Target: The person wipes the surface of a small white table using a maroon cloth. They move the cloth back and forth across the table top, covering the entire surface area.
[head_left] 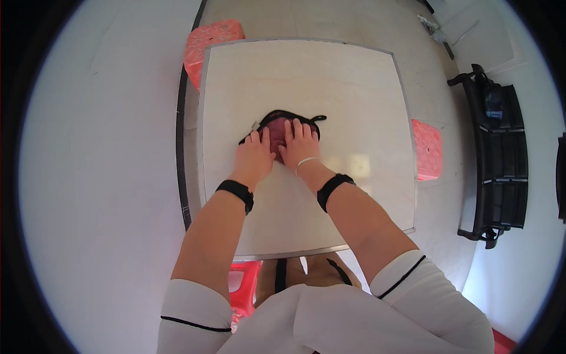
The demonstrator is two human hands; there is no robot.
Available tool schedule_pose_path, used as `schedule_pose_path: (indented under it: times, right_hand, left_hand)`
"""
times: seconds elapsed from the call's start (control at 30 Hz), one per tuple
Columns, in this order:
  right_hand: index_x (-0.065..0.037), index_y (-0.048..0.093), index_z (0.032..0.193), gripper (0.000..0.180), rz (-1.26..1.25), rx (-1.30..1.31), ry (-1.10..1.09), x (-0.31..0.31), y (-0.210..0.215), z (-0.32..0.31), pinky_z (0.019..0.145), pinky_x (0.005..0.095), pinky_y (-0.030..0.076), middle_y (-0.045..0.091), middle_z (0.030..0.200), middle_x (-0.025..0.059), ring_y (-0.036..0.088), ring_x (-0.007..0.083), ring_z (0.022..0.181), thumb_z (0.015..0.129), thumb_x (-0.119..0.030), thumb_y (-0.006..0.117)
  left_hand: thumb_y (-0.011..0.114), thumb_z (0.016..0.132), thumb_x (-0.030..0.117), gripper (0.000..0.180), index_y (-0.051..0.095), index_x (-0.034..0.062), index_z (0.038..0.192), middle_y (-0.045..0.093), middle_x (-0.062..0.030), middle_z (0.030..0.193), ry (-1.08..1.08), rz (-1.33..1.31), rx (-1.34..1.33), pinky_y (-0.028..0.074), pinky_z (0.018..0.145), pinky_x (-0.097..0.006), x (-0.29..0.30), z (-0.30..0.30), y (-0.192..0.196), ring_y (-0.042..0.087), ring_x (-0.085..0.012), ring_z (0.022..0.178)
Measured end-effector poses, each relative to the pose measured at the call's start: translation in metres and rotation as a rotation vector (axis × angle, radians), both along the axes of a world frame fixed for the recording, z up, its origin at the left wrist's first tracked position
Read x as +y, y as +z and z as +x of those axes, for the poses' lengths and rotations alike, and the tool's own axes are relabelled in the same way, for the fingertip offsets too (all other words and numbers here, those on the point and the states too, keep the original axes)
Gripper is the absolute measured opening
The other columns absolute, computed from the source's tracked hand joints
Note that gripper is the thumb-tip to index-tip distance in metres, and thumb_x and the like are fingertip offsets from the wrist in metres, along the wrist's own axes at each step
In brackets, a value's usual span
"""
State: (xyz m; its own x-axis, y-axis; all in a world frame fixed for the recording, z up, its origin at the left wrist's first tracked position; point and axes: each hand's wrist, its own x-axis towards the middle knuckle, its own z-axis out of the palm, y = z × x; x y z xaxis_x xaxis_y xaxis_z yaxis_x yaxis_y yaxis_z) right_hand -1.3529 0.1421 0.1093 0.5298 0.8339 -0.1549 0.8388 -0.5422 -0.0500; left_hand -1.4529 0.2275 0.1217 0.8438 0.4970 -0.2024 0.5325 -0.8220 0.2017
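Near the middle of the pale square table [354, 88], a small dark-red pouch with black edging [282, 127] is being pressed flat under both hands. The left hand [254, 158] is being laid on the pouch's near left part, its fingers extended and held close together, gripping nothing. The right hand [299, 143] is being laid just beside it on the right part, fingers likewise flat and slightly spread, palm down on the fabric. A black strap or zip pull [317, 118] is being left free at the pouch's far right corner. Black bands [236, 190] are being worn on both wrists.

For the flattening to be done well, pressure is probably best being applied evenly from the centre outward, so that the fabric is not being bunched toward the far edge. The black edging should be kept lying outward rather than being trapped under the palms. Whether the pouch is open or zipped cannot be told, since its middle is being covered. Red stools [209, 40] are being left standing at the table's sides, well apart from the work.
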Motion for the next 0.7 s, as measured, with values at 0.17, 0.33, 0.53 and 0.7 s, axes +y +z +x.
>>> schedule_pose_path:
  times: [0.17, 0.33, 0.53, 0.7]
  right_hand:
    - [-0.004, 0.024, 0.132, 0.068, -0.075, 0.052, 0.049, 0.001, 0.006, 0.006, 0.094, 0.0412, 0.028, 0.028, 0.133, 0.0133, 0.030, 0.0279, 0.116, 0.079, -0.037, 0.050]
    - [0.000, 0.024, 0.131, 0.072, -0.101, 0.105, 0.149, -0.002, 0.002, 0.016, 0.093, 0.0427, 0.028, 0.028, 0.132, 0.0163, 0.031, 0.0286, 0.115, 0.077, -0.037, 0.052]
    - [0.003, 0.027, 0.129, 0.070, -0.146, 0.157, 0.293, -0.004, -0.012, 0.030, 0.091, 0.0437, 0.030, 0.029, 0.131, 0.0186, 0.033, 0.0288, 0.114, 0.078, -0.036, 0.052]
    - [0.005, 0.029, 0.127, 0.067, -0.141, 0.139, 0.394, -0.004, -0.035, 0.038, 0.089, 0.0436, 0.033, 0.033, 0.128, 0.0206, 0.035, 0.0287, 0.111, 0.078, -0.034, 0.052]
  left_hand:
    - [0.058, 0.076, 0.029, 0.067, 0.028, 0.0021, 0.129, 0.045, -0.0162, 0.104, -0.031, -0.047, 0.051, 0.045, 0.075, -0.037, 0.004, 0.003, 0.003, 0.049, -0.0297, 0.095]
    - [0.062, 0.073, 0.029, 0.069, 0.031, 0.0002, 0.126, 0.045, -0.0151, 0.100, -0.057, -0.089, 0.026, 0.045, 0.071, -0.036, 0.004, 0.001, -0.004, 0.050, -0.0279, 0.091]
    - [0.063, 0.072, 0.029, 0.071, 0.030, -0.0013, 0.127, 0.045, -0.0155, 0.099, -0.020, -0.137, 0.084, 0.046, 0.070, -0.035, -0.003, 0.005, -0.016, 0.050, -0.0274, 0.090]
    - [0.063, 0.072, 0.029, 0.071, 0.030, -0.0021, 0.126, 0.045, -0.0158, 0.096, 0.036, -0.144, 0.097, 0.046, 0.066, -0.036, -0.012, 0.010, -0.041, 0.051, -0.0282, 0.086]
